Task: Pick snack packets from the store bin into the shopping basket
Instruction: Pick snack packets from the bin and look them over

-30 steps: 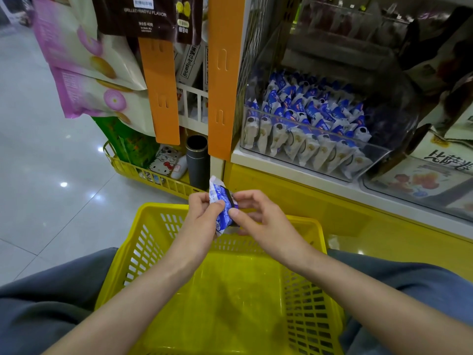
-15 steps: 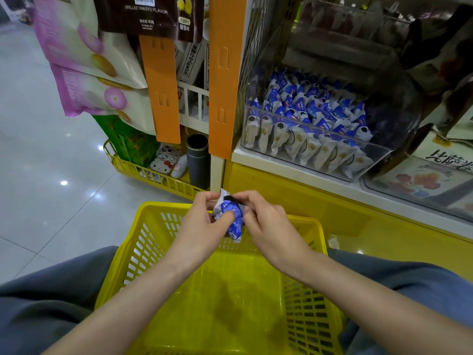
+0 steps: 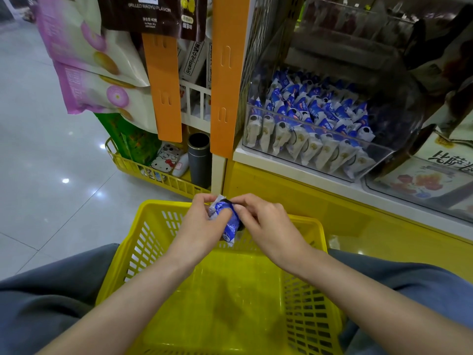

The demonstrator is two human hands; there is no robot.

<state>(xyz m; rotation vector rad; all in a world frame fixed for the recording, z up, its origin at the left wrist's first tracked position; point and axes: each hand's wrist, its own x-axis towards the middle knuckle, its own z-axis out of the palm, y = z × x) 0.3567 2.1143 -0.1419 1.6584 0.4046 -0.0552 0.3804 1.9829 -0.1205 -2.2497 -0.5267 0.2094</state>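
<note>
A small blue-and-white snack packet is pinched between both hands over the far rim of the yellow shopping basket. My left hand grips its left side, my right hand its top right corner. The basket rests on my lap and nothing lies on its floor. A clear store bin on the shelf ahead to the right holds several identical packets, some upright along the front wall.
An orange shelf post stands left of the bin. Large hanging snack bags fill the upper left. A low yellow rack with a dark cylinder sits on the tiled floor. Another clear bin lies at the right.
The packet has been lowered and turned, from upright above the rim to tilted down between the fingers. Both hands shifted slightly with it.
</note>
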